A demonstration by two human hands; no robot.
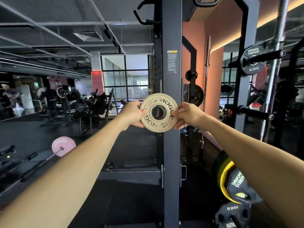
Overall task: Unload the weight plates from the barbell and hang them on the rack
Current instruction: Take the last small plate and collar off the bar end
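A small cream weight plate [159,102] marked ROGUE sits on the end of a barbell sleeve [157,112], whose black cap reads 1500LB and shows through the plate's hole. My left hand [132,114] grips the plate's left rim and my right hand [187,116] grips its right rim. The plate is in front of the dark rack upright [171,46]. The rest of the barbell is hidden behind the plate and upright.
Storage pegs [256,112] stick out from the rack at the right, one holding a black 2.5KG plate [252,60]. Black and yellow plates [233,183] hang low at the right. A pink plate [63,148] on another bar lies at the left floor. A vertical bar [207,63] stands behind.
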